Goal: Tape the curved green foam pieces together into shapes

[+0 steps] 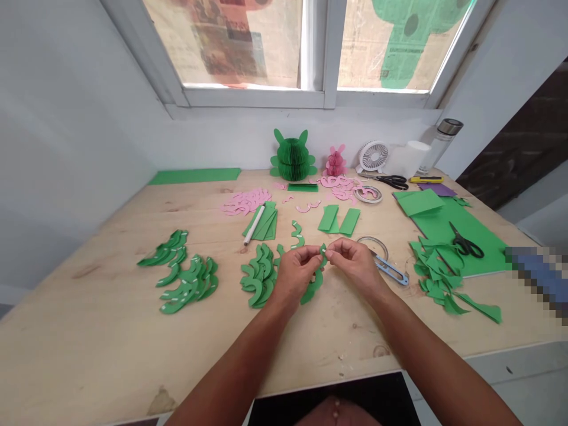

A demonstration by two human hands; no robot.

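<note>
Between my hands is a wavy green paper cutout (312, 290), its lower end hanging below the fingers. My left hand (293, 275) pinches it near its upper tip. With thumb and forefinger closed, my right hand (354, 260) grips the same tip, where a small white strip shows. Just left of my left hand lies a pile of curved green cutouts (257, 278). One more wavy piece (296, 231) with white strips lies beyond it. Farther left is a heap of green cutouts bearing white strips (190, 287).
Right of my hands lie a tape roll (375, 241), a blue cutter (391, 271), green scraps (437, 272) and black scissors (465, 242). Behind are a white marker (254, 225), pink cutouts (246, 202), green and pink paper figures (293, 158), a small fan (373, 157) and a bottle (440, 145).
</note>
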